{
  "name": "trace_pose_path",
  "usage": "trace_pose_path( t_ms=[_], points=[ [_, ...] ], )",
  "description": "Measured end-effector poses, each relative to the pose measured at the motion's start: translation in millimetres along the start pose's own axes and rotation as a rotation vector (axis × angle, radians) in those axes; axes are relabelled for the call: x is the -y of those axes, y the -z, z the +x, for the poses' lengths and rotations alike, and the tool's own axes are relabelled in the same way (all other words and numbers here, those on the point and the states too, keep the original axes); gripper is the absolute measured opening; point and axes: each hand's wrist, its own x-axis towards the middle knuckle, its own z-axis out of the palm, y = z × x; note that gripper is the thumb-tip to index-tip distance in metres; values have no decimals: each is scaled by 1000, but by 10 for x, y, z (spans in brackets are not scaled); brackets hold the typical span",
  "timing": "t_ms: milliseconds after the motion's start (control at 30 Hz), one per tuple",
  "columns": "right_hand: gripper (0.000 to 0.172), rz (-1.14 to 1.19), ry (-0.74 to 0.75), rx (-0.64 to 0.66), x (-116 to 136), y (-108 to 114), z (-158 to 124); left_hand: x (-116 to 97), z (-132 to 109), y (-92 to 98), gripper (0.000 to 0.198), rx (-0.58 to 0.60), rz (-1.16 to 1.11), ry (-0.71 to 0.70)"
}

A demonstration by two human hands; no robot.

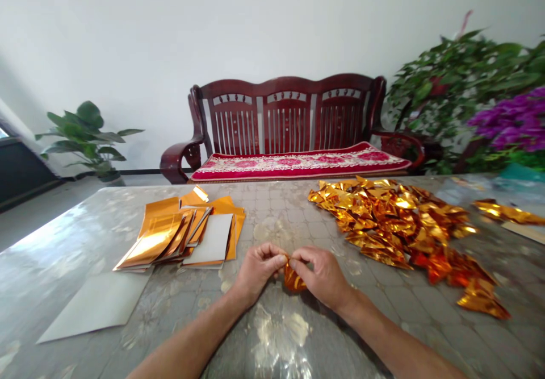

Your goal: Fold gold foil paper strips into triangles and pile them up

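Observation:
At the middle of the table, a gold foil paper piece (294, 280) is pinched between both hands, partly hidden by the fingers. My left hand (260, 268) is closed on its upper left edge, thumb against fingertips. From the other side my right hand (320, 274) pinches it, the thumb pressed near its top. Left of the hands lies a loose stack of gold foil sheets (159, 234), some with the pale back facing up. To the right is a heap of folded gold foil pieces (383, 220), a few of them more orange.
A pale sheet (100, 305) lies flat at the table's left. The patterned table (204, 322) reaches toward a wooden bench (285, 115) with a red cover. Further folded foil (511, 213) and clear plastic are at the right edge. Plants (87, 134) stand behind on either side.

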Motion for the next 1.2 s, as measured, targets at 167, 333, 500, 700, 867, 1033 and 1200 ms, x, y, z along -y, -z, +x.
trace_pose_path(
  t_ms=[167, 333, 500, 700, 867, 1033, 1200],
  points=[
    [23, -137, 90, -53, 40, -8, -24, 17, -50, -76, 19, -156, 149, -95],
    [22, -229, 125, -34, 18, -14, -31, -32, -88, -112, 17, -226, 253, -110],
    [22, -219, 83, 6, -28, -13, -13, -34, -62, -82, 32, -115, 66, 42],
    [24, -12, 1, 30, -22, 8, 3, -39, -23, -28, 38, -107, 70, 25],
    [39, 486, -223, -92, -98, 78, 56, -71, 24, 45, 39, -277, -16, -50],
    [40, 680, -317, -95, -168, 78, 101, -61, 37, 88, 38, -341, -47, -71],
    [31, 631, -298, -135, -126, 34, 114, -56, 18, 62, 37, -339, -33, -95]
  ],
)
